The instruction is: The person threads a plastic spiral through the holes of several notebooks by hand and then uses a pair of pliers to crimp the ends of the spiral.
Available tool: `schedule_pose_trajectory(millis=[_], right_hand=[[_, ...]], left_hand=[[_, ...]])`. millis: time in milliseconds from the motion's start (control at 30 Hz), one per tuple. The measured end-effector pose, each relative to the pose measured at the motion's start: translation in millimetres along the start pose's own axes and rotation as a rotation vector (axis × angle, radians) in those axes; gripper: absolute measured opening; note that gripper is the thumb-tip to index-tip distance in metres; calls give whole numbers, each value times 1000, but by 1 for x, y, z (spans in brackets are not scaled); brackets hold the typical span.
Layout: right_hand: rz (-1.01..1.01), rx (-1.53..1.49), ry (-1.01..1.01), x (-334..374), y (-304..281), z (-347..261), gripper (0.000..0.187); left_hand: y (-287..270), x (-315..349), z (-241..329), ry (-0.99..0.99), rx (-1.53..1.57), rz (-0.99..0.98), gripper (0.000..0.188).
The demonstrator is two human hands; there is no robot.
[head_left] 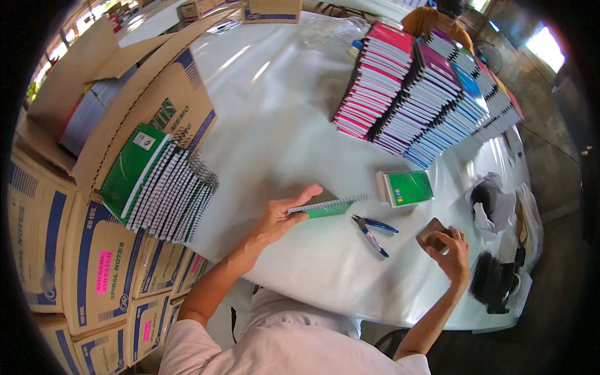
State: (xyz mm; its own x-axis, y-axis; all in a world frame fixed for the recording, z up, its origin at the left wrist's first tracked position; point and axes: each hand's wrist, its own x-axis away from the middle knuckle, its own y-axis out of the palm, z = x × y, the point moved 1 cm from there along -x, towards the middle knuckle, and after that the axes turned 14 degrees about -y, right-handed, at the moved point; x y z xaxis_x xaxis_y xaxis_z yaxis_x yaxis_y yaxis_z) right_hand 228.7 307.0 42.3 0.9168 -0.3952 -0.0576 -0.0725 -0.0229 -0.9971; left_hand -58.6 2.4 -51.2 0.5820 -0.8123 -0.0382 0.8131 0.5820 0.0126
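My left hand (281, 219) grips a green spiral notebook (331, 210) near one end, its wire coil uppermost, above the white table. My right hand (454, 255) has its fingers closed on the edge of a small flat brown object (431, 236) with a shiny surface; its kind is unclear. Between the hands lie blue-handled pliers (374, 232). Just beyond them sits a short stack of small green notepads (407, 188). To the left, a pile of green spiral notebooks (156, 181) leans beside an opened carton.
Tall stacks of red, purple and blue notebooks (419, 87) stand at the far right. An opened carton (169, 94) and stacked cartons (100, 269) line the left. Crumpled plastic (490, 203) and a black item (490, 281) lie right. Another person (425, 22) is behind the stacks.
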Motion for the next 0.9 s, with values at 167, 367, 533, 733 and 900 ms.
schedule_pose_trajectory(millis=[167,367,533,733,900], right_hand=[[253,-241,-265,-17,62,-85,71],[239,-209,-281,-33,87,-132,52],[390,-560,-507,-20,35,-191,44],[472,-463,-594,-26,22,-199,45],[451,-560,-621,-32,26,-196,40]], left_hand=[[13,4,1,-137,-137,45,55],[31,10,43,100,-808,272,60],[42,14,56,189,-962,382,61],[48,19,63,180,-1015,420,68],[48,19,65,150,-1008,426,75]])
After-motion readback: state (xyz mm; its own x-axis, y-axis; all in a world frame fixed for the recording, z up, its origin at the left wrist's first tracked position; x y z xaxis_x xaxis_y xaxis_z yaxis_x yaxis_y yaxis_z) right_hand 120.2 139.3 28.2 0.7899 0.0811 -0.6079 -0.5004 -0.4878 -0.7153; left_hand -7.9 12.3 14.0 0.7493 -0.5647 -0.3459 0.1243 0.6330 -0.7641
